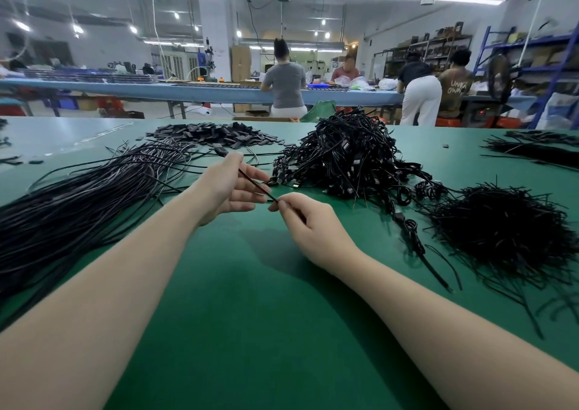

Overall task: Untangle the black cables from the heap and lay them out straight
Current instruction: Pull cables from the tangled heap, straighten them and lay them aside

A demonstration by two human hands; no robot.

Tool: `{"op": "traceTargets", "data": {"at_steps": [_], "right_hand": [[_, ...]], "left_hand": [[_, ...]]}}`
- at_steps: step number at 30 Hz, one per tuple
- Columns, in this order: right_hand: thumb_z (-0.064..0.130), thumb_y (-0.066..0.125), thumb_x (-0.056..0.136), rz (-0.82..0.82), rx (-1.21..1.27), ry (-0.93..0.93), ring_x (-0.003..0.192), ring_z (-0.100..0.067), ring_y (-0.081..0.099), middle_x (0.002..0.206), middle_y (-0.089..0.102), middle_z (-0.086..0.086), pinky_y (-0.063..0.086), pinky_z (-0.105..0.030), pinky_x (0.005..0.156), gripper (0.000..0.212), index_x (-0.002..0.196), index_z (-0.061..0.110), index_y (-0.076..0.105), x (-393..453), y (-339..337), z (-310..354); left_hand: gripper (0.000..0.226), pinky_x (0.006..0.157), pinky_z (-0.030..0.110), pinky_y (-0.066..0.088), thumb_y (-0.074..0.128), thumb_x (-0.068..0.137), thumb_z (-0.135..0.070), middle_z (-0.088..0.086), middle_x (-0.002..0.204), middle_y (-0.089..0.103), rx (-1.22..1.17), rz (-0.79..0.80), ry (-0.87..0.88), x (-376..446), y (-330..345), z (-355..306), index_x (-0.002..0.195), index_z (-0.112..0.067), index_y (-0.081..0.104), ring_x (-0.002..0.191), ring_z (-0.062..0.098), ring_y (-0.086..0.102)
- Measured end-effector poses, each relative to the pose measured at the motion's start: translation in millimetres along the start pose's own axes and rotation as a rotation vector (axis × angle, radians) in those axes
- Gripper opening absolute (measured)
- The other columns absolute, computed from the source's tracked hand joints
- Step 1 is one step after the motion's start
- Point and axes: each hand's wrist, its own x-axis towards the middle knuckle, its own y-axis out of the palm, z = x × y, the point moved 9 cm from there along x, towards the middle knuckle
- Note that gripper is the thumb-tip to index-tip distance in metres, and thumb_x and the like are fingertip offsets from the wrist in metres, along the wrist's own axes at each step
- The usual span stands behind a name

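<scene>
On the left of the green table mat (257,331) lies a long sheaf of straightened thin black cables (78,203), running side by side from the near left edge toward the middle. Behind it, farther back, sits a flat scatter of small black rectangular plastic pieces (213,134). Just right of the sheaf, the left hand (232,187) is raised, thumb and forefinger pinching one thin black cable (257,185) while the other fingers spread loosely. That cable slants down to the right hand (305,218), whose fingers are curled and pinch its lower end. Beyond both hands rises the tangled heap of black cables (347,156). Farther right lies a bristly pile of short black wire ties (504,228), and another dark bundle (539,149) rests at the far right edge.
</scene>
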Motion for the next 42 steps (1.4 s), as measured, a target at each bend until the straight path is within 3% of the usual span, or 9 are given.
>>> {"op": "traceTargets", "data": {"at_steps": [5,11,15,20,24,27,34,38,42], "right_hand": [[0.026,0.048,0.098,-0.020,-0.070,-0.021,0.045,-0.008,0.036,0.049,0.044,0.009,0.032,-0.029,0.050,0.020,0.097,0.020,0.066,-1,-2,5],[0.027,0.049,0.097,0.053,-0.112,-0.059,0.047,-0.003,0.041,0.052,0.046,0.015,0.032,-0.027,0.052,0.020,0.100,0.022,0.068,-3,5,11],[0.031,0.050,0.097,0.120,-0.102,-0.079,0.050,-0.004,0.042,0.054,0.048,0.013,0.038,-0.028,0.057,0.021,0.105,0.026,0.069,-5,13,12],[0.047,0.051,0.094,0.065,0.016,0.083,0.042,-0.005,0.031,0.040,0.038,0.013,0.025,-0.020,0.044,0.034,0.084,0.023,0.073,1,3,-7],[0.053,0.066,0.081,-0.153,0.029,0.158,0.043,-0.005,0.032,0.040,0.037,0.013,0.024,-0.019,0.044,0.051,0.050,0.019,0.046,4,-22,-17],[0.047,0.062,0.087,-0.287,0.075,0.163,0.044,-0.005,0.032,0.040,0.037,0.012,0.027,-0.024,0.047,0.051,0.051,0.014,0.046,4,-35,-12],[0.023,0.049,0.098,-0.015,0.201,-0.033,0.047,-0.003,0.036,0.048,0.040,0.013,0.031,-0.023,0.049,0.025,0.082,0.016,0.067,8,-2,30],[0.034,0.049,0.097,0.262,0.103,0.064,0.051,-0.007,0.049,0.056,0.050,0.005,0.041,-0.022,0.054,0.024,0.090,0.027,0.071,-1,29,12],[0.056,0.062,0.083,-0.071,-0.084,0.163,0.044,-0.007,0.037,0.045,0.044,0.008,0.030,-0.026,0.049,0.050,0.062,0.010,0.064,13,-26,-10]], "left_hand": [[0.086,0.053,0.024,0.050,0.012,0.095,-0.065,0.009,0.070,0.074,0.351,-0.049,-0.024,-2,-5,-6,0.075,-0.008,0.072,0.057,0.019,0.071],[0.065,0.051,0.023,0.050,0.030,0.096,-0.051,-0.001,0.056,0.069,0.580,-0.253,0.219,-7,-14,-34,0.067,-0.011,0.073,0.048,0.014,0.066],[0.049,0.051,0.019,0.053,0.037,0.101,-0.044,-0.003,0.056,0.066,-0.066,0.000,0.145,-12,16,-41,0.077,-0.016,0.069,0.051,0.012,0.064],[0.055,0.041,0.015,0.035,0.044,0.095,-0.040,-0.011,0.041,0.039,-0.493,0.385,0.064,-33,31,-66,0.044,-0.021,0.051,0.035,0.006,0.038],[0.051,0.037,0.017,0.027,0.049,0.085,-0.045,-0.001,0.040,0.047,0.236,0.559,-0.080,-47,36,-35,0.046,-0.015,0.063,0.032,0.011,0.038],[0.064,0.039,0.016,0.031,0.027,0.100,-0.052,0.000,0.075,0.074,0.732,0.518,-0.355,-43,34,10,0.085,-0.013,0.075,0.052,0.007,0.062],[0.050,0.072,0.025,0.054,0.029,0.102,-0.049,0.004,0.093,0.073,-0.132,-0.054,0.072,-9,11,-38,0.097,-0.014,0.065,0.078,0.013,0.068],[0.051,0.046,0.013,0.041,0.036,0.101,-0.044,-0.010,0.060,0.066,-0.670,0.254,0.159,-26,10,-77,0.079,-0.019,0.075,0.054,0.002,0.061],[0.042,0.045,0.017,0.022,0.046,0.091,-0.049,-0.009,0.039,0.042,-0.161,0.621,0.114,-53,21,-72,0.080,-0.019,0.074,0.034,0.002,0.034]]}}
